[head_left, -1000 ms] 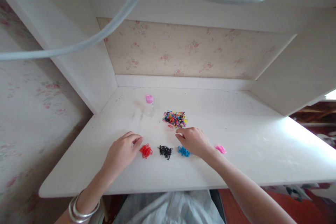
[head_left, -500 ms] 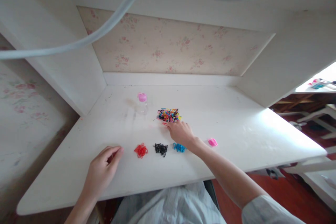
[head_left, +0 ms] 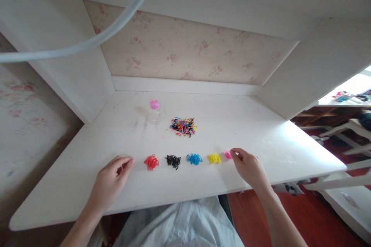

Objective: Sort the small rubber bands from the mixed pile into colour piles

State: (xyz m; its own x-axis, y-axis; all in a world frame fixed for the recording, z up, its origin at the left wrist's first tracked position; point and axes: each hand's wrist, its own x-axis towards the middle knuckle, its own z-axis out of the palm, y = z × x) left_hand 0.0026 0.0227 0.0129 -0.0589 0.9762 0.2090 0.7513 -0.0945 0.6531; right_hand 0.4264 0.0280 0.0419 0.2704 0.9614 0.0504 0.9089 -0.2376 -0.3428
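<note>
Small bands lie in a row on the white desk: a red pile (head_left: pixel 151 162), a black pile (head_left: pixel 173 161), a blue pile (head_left: pixel 194 159), a yellow pile (head_left: pixel 214 158) and a pink pile (head_left: pixel 228 155). Behind them is a mixed multicoloured heap (head_left: pixel 183 126). My right hand (head_left: pixel 248 166) is beside the pink pile, thumb and fingertips pinched together; what they hold, if anything, is too small to make out. Left of the red pile, my left hand (head_left: pixel 111 179) rests on the desk with its fingers curled and thumb against the forefinger; anything between them is hidden.
A clear bottle with a pink cap (head_left: pixel 154 104) stands behind the row, left of the mixed heap. A pale cable (head_left: pixel 127 13) crosses the upper view. The white desk (head_left: pixel 139 200) has its front edge close to my body. White panels enclose its back and sides.
My right hand has moved right and nearer, from the mixed heap to the pink pile, uncovering the yellow pile. My left hand has hardly moved. The view has shifted slightly.
</note>
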